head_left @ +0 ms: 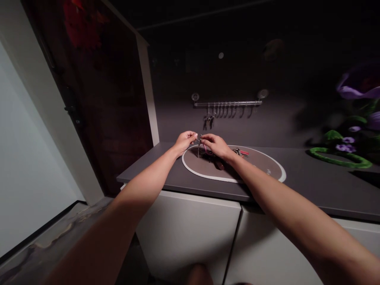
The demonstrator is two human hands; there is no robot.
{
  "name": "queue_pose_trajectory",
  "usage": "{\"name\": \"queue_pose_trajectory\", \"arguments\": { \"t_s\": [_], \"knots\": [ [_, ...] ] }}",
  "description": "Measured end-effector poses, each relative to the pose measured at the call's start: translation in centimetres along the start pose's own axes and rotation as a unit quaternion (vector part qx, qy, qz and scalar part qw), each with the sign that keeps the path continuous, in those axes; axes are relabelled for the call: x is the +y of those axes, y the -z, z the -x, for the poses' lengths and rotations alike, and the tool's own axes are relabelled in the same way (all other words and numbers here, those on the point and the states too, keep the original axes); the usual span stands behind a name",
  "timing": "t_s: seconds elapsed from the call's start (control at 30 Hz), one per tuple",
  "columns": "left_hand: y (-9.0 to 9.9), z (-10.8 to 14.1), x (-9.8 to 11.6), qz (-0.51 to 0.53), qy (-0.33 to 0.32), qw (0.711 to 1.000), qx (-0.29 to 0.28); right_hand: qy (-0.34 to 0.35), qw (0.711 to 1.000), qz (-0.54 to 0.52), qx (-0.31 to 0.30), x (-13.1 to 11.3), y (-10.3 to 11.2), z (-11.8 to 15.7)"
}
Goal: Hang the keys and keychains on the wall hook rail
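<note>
Over the oval mat (261,166), my two hands are raised close together, fingertips nearly meeting. My right hand (219,146) pinches a bunch of keys (199,149), with a long metal piece hanging down and a pink strip beside it. My left hand (185,143) is closed in a pinch just left of the keys; whatever is between its fingers is too small to make out. Behind my right wrist, more keys with a red tag (244,152) lie on the mat. A dark reddish-brown item (219,165) rests under that hand, partly hidden.
A clear hook rail (228,104) is fixed to the dark wall, with keys (209,120) hanging at its left end. Purple flowers with a green coiled base (341,158) stand right on the dark counter (311,186). White cabinets (190,233) are below; a dark door (103,99) is left.
</note>
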State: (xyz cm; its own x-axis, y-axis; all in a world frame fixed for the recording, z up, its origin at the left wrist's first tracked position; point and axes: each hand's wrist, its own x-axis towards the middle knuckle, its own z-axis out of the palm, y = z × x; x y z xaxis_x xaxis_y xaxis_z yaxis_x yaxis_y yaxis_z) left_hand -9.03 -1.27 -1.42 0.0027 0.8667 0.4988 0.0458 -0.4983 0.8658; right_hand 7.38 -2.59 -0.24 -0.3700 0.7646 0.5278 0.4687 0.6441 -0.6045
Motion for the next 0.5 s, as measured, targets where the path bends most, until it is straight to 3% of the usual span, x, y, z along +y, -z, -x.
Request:
{"name": "queue_pose_trajectory", "arguments": {
  "t_s": [0.23,0.5],
  "knots": [
    [-0.37,0.15,0.05,0.037,0.018,0.999,0.001,0.003,0.99,-0.138,0.034,0.8,-0.39,-0.49],
    [-0.67,0.24,-0.16,0.06,0.003,0.998,-0.015,-0.002,0.983,-0.176,0.041,0.93,-0.26,-0.53]
  ]
}}
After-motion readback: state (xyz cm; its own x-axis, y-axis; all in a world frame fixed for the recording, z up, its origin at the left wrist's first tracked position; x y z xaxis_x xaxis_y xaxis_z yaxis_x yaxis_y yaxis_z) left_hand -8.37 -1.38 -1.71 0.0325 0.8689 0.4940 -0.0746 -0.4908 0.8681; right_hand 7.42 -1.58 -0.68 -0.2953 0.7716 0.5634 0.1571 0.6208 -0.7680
